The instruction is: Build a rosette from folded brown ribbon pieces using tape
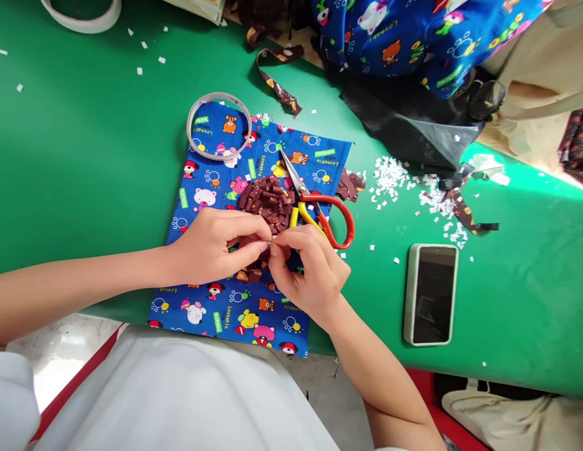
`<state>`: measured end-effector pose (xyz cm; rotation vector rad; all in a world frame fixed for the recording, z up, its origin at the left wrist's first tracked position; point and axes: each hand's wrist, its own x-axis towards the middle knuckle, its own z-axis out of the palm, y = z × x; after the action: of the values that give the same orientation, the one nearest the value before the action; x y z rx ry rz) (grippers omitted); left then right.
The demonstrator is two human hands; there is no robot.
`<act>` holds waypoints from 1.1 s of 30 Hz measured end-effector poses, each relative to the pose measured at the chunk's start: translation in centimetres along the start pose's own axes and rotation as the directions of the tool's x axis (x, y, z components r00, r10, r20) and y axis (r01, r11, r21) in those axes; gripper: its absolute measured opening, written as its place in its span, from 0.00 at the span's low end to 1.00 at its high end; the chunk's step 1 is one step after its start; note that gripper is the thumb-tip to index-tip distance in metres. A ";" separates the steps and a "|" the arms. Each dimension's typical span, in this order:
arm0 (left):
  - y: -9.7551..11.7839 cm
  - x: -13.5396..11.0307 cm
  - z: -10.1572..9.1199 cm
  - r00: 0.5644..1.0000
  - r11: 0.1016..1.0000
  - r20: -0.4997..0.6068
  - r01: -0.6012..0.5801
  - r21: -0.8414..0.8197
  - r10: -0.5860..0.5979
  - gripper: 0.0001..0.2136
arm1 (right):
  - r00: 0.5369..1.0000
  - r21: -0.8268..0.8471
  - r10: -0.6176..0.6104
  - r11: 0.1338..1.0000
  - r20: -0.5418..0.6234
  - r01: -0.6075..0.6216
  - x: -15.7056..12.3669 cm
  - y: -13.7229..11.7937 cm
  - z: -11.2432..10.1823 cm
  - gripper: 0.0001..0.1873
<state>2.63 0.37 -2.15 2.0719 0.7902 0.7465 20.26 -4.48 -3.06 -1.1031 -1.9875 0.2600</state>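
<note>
My left hand (215, 245) and my right hand (308, 268) meet over a blue cartoon-print cloth (254, 300) on the green table. Both are closed in a pinch at the near edge of a round cluster of small folded brown fabric pieces (267, 199). Between the fingertips shows a thin needle-like sliver, too small to name for sure. Scissors with a red and a yellow handle (320, 210) lie just beyond my right hand, blades pointing away. A clear tape ring (219, 126) rests on the cloth's far left corner.
A phone (430, 294) lies face up to the right. White paper scraps (390, 175) and brown fabric bits (350, 185) are scattered past the scissors. More blue print fabric (414, 37) and a black bag (414, 131) pile up at the back right.
</note>
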 end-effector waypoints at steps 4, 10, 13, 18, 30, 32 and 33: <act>0.1 0.0 -0.1 1.000 1.000 0.003 -0.004 0.019 0.004 0.05 | 1.000 -0.018 -0.015 1.000 -0.005 0.015 -0.1 0.0 0.1 0.10; 0.1 -0.1 -0.1 0.999 0.998 0.023 -0.037 0.047 0.036 0.05 | 0.997 -0.140 -0.027 0.990 0.067 0.036 -0.3 0.0 0.1 0.07; 0.0 -0.2 0.0 0.998 0.998 0.030 -0.049 0.046 0.048 0.05 | 0.994 -0.212 -0.051 0.975 0.092 0.070 -0.5 -0.1 0.3 0.06; -0.1 -0.3 0.2 0.997 0.998 0.051 -0.063 0.027 0.061 0.05 | 0.988 -0.338 -0.143 0.929 0.054 0.153 -0.9 -0.3 0.6 0.05; -0.2 -0.5 0.3 0.993 0.995 0.088 -0.086 0.052 0.081 0.06 | 0.986 -0.387 -0.160 0.908 0.036 0.161 -1.2 -0.3 0.8 0.06; -0.2 -0.5 0.3 0.993 0.994 0.088 -0.089 0.057 0.084 0.06 | 0.988 -0.384 -0.154 0.911 0.028 0.153 -1.2 -0.3 0.8 0.06; -0.2 -0.5 0.3 0.992 0.994 0.089 -0.093 0.058 0.087 0.07 | 0.988 -0.382 -0.151 0.912 0.023 0.148 -1.1 -0.3 0.8 0.07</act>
<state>2.48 -0.03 -2.58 2.1923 0.6831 0.6833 19.78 -5.38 -4.06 -1.1765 -2.1596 -0.2259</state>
